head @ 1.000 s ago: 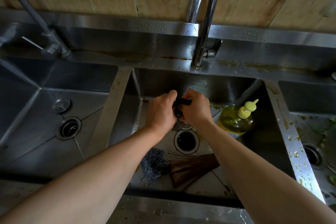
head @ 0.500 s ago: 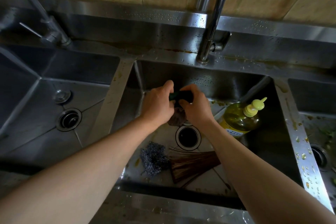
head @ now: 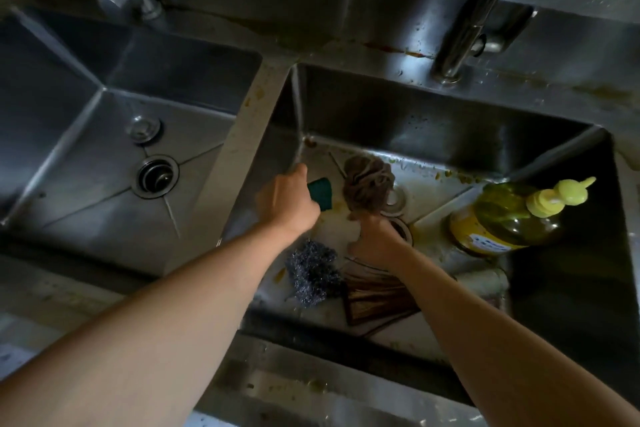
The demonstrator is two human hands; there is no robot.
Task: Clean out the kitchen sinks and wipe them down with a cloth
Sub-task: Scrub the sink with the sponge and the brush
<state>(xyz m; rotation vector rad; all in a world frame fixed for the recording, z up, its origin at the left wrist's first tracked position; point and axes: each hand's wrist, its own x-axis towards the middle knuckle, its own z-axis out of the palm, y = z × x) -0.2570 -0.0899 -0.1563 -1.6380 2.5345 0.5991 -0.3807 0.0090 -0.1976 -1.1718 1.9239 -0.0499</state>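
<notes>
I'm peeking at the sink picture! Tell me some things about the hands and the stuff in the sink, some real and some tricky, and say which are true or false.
1. The left hand holds a green sponge. True.
2. The right hand grips a brownish cloth. True.
3. The yellow-capped bottle stands in the left sink. False: it lies tilted in the middle sink, to the right of the hands.
4. A steel wool scrubber lies on the middle sink's floor, near the front. True.
5. The brown brush is held in the left hand. False: it lies in the sink beside the scrubber.
6. The left sink is full of dishes. False: only its drain and an overflow fitting show.
</notes>
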